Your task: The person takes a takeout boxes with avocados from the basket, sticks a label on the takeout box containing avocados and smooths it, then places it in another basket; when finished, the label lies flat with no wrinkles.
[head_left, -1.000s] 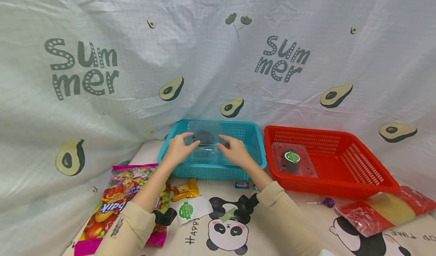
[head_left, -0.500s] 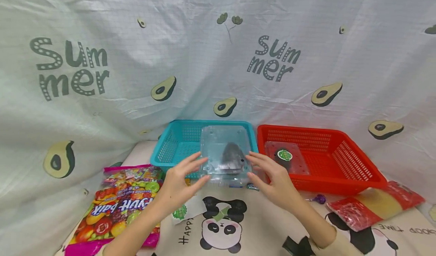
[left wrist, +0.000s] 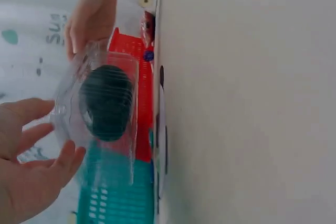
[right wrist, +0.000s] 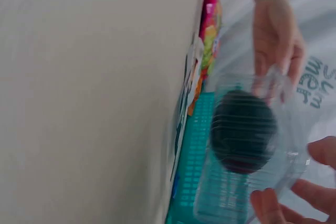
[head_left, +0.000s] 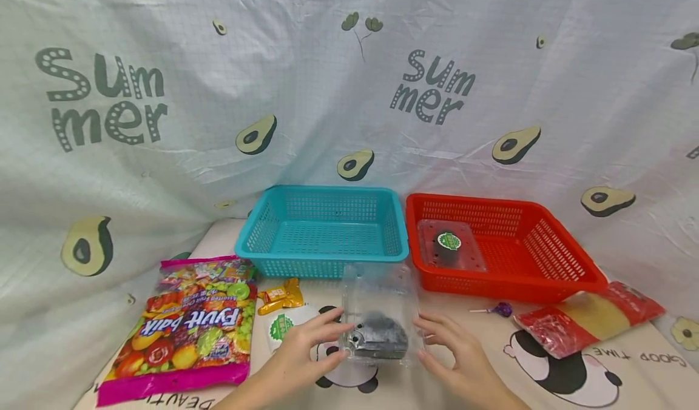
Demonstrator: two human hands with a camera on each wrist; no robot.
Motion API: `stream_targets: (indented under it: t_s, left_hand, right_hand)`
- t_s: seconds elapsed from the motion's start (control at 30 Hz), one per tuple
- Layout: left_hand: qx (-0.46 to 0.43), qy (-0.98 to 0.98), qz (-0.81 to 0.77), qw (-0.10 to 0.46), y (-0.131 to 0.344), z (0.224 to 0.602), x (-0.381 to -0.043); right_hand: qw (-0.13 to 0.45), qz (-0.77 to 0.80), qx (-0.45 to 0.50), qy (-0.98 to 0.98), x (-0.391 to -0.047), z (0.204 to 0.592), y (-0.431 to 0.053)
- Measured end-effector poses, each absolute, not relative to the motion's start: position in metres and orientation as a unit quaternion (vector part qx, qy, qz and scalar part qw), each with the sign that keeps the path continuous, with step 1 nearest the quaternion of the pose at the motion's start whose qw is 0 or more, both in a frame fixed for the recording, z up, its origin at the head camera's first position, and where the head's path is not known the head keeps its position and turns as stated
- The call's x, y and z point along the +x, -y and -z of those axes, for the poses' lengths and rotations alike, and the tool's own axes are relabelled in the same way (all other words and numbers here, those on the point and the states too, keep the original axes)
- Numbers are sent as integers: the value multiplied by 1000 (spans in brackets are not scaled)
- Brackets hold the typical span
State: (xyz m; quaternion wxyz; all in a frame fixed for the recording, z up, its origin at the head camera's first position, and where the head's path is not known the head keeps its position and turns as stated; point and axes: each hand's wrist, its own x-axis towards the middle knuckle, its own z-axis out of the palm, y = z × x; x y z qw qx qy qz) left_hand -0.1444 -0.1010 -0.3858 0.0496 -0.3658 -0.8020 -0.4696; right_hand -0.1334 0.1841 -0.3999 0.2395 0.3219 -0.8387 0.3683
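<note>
A clear plastic clamshell box (head_left: 379, 295) hangs between the two hands in the head view, over the near part of the table. Through its walls shows a dark, oval, avocado-like thing (left wrist: 106, 103), lying inside. On the box's left side, the left hand (head_left: 308, 349) grips the edge with thumb and fingers spread apart. The right hand (head_left: 455, 358) grips the opposite edge in the same way. Both wrist views show fingertips right at the box's rim, with the table (right wrist: 94, 98) to one side.
A blue basket (head_left: 322, 257) stands behind the box. Beside it, a red basket (head_left: 508, 282) contains another clear box (head_left: 469, 252) with a green label. A fruit candy bag (head_left: 191, 331), an orange packet (head_left: 281, 296), a lollipop (head_left: 501, 309) and a red-and-yellow packet (head_left: 590, 319) lie around.
Both hands have lifted the clear box out of the blue basket and brought it nearer the person, slightly rightward. The blue basket now shows its bare floor.
</note>
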Motion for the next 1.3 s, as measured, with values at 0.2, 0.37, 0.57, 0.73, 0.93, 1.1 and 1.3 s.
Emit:
stream_targets:
  t_s: [0.2,0.37,0.57,0.73,0.93,1.1,1.3]
  left_hand:
    - [-308,796,516,-72,103,401,-160]
    - [-297,804,509,-83,106,406,-165]
    - [-274,865,421,-11,126,401,-177]
    - [-211,919,330,33,153,400,-192]
    - [-121,958,261,5,169,400,-199]
    - [-90,963,254,-13,172,403,-201]
    - [-118,948,295,-5,172,399,-202]
  right_hand:
    - [220,-397,311,835,-144,427,-184]
    - [193,-423,299,833,-144,433,-186]
    - [176,-462,300,816,-142,439,-187]
    - [162,-466,293,819,-143,441,-187]
    - [155,-488,322,796,-145,443,-188]
    - [149,-519,340,770,-147,445,-189]
    - [231,-484,362,762,-153,443,-190]
